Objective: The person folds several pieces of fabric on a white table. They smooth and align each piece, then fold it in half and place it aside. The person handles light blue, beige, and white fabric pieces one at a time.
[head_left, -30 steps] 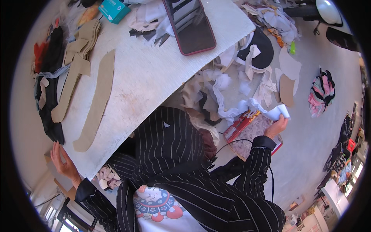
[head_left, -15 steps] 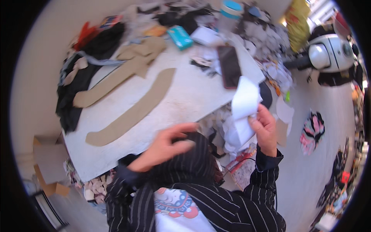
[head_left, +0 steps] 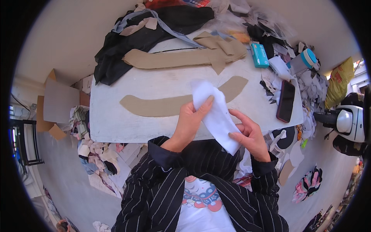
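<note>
Between my hands, just over the table's near edge, is a long white strip of fabric (head_left: 215, 118). My left hand (head_left: 190, 123) pinches its upper part, the thumb lying on top. Lower down, my right hand (head_left: 250, 134) grips the strip's other end between thumb and fingers. Behind it, a curved tan fabric piece (head_left: 154, 106) lies flat on the white table (head_left: 112, 127), its middle partly covered by the strip. Farther back rests a stack of similar tan pieces (head_left: 174, 59), with a crumpled tan piece (head_left: 222, 48) over its right end.
Black fabric (head_left: 158, 34) drapes over the table's far left. Toward the right are a teal box (head_left: 259, 55), a phone (head_left: 286, 101) and a blue-lidded container (head_left: 304, 61). Scraps (head_left: 96, 154) heap beside a cardboard box (head_left: 60, 101) at left. A white scooter (head_left: 349, 123) stands far right.
My view has turned to the right. My right hand has brought the white strip in over the table edge, and my left hand, empty before, has taken hold of it.
</note>
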{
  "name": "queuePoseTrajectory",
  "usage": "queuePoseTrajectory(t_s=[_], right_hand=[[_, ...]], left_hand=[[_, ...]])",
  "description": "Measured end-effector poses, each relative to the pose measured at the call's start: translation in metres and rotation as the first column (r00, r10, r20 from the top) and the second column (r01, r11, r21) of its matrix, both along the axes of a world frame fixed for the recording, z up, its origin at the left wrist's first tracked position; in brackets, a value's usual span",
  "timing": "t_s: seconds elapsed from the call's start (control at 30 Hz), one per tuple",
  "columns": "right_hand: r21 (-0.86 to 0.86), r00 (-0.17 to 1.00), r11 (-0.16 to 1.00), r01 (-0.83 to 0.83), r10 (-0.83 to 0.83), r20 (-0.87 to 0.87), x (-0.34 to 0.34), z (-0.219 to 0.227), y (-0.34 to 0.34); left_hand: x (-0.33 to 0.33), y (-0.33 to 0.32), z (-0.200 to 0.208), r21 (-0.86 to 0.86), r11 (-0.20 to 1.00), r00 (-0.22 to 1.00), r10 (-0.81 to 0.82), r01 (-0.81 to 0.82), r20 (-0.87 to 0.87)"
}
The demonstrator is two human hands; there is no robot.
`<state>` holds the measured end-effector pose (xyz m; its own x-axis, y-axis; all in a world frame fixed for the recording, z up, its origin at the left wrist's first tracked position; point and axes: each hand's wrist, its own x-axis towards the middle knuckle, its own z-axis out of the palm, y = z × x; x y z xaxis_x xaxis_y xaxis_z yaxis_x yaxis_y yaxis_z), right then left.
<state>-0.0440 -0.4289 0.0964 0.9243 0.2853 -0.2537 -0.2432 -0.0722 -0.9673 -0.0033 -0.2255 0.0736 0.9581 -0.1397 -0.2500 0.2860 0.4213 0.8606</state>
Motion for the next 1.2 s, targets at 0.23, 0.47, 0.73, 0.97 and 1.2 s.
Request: queuePoseTrajectory(t_s=[0.23, 0.47, 0.73, 0.97, 1.2], right_hand=[[-0.448, 0.686, 0.798, 0.404, 0.059, 0.725, -0.01, 0.031, 0.024], [-0.105, 0.786, 0.89, 0.443, -0.33, 0.523, -0.017, 0.029, 0.053], [-0.175, 0.779, 0.873, 0.456, -0.296, 0.553, -0.025, 0.067, 0.002], [-0.045, 0.616, 0.857, 0.513, -0.331, 0.715, -0.008, 0.132, -0.037], [0.225, 0.482, 0.708, 0.67, -0.645, 0.593, -0.006, 0.141, -0.097]], left_hand=[[-0.003, -0.007, 0.02, 0.136, 0.951, 0.89, 0.202, -0.278, 0.409], [-0.02, -0.032, 0.017, 0.414, 0.744, 0.44, -0.18, -0.524, 0.88], [0.003, -0.03, 0.021, 0.21, 0.978, 0.664, -0.158, 0.003, 0.731], [0.004, -0.043, 0.032, -0.017, 0.454, 0.43, -0.831, 0.891, 0.353], [0.009, 0.027, 0.042, 0.37, 0.369, 0.305, -0.926, 0.853, 0.222]])
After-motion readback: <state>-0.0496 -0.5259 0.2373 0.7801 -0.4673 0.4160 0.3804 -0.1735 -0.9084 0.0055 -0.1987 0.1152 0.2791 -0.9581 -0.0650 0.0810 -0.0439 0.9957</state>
